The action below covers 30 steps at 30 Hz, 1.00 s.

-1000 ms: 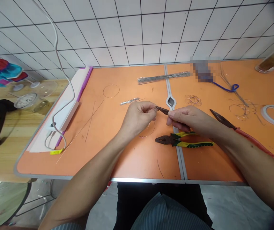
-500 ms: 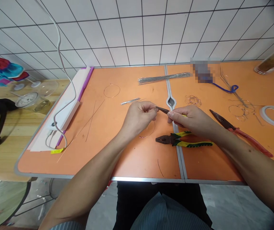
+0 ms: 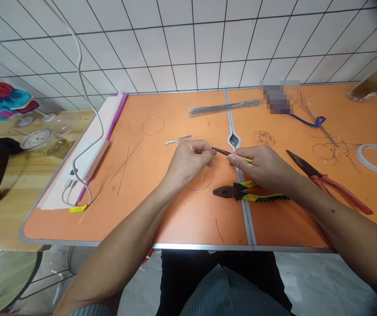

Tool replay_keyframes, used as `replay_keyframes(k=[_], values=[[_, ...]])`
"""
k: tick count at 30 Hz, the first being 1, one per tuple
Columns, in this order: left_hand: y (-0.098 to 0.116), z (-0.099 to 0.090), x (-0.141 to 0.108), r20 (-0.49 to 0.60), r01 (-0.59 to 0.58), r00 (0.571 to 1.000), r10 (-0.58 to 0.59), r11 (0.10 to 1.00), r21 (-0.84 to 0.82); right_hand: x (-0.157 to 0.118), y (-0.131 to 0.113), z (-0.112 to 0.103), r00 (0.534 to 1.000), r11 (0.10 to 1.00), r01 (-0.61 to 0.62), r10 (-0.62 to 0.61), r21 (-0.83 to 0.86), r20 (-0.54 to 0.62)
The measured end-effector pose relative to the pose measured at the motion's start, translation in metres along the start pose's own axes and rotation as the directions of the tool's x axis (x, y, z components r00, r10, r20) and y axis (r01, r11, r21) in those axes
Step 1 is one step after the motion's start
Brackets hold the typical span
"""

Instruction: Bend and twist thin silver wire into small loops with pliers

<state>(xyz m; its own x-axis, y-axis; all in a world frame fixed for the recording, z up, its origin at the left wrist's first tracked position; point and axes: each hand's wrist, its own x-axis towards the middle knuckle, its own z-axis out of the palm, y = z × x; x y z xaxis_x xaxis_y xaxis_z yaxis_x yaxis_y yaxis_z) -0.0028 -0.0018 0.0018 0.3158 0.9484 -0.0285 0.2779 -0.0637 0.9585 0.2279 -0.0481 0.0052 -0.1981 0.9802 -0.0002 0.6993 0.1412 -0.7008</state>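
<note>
My left hand is closed in a pinch above the middle of the orange table. A thin wire loop shows just below its fingertips, probably held by them. My right hand grips a slim tool with a dark tapered tip and a bit of yellow handle; its exact kind is hidden by the fingers. That tip meets the left fingertips, and the contact point is too small to make out. Under the right wrist lie yellow-and-green combination pliers, jaws to the left. Red-handled long-nose pliers rest to their right.
Behind my hands lie a bundle of straight wires and a short bundle. Tangled wire and a white tape ring are to the right. A white power strip with its cable stands left.
My hands hold nearly the same pose, the tool's tip still at the left fingertips. The right hand has turned slightly, and the whole view has shifted a little.
</note>
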Motion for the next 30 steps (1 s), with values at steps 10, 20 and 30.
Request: replay_keyframes(k=[10,20,30], values=[[-0.005,-0.008,0.008,-0.035,0.060,0.997,-0.066,0.988,-0.144,0.009,0.015,-0.013,0.999,0.998,0.003,0.000,-0.056,0.049],[-0.013,-0.017,0.015,-0.023,0.175,0.979,-0.202,0.895,-0.412,0.014,0.054,-0.058,0.951,0.741,-0.301,0.280,-0.600,-0.131],[-0.009,-0.010,0.016,0.005,0.195,0.974,-0.227,0.825,-0.530,0.008,0.051,-0.037,0.985,0.713,-0.154,0.052,-0.684,-0.167]])
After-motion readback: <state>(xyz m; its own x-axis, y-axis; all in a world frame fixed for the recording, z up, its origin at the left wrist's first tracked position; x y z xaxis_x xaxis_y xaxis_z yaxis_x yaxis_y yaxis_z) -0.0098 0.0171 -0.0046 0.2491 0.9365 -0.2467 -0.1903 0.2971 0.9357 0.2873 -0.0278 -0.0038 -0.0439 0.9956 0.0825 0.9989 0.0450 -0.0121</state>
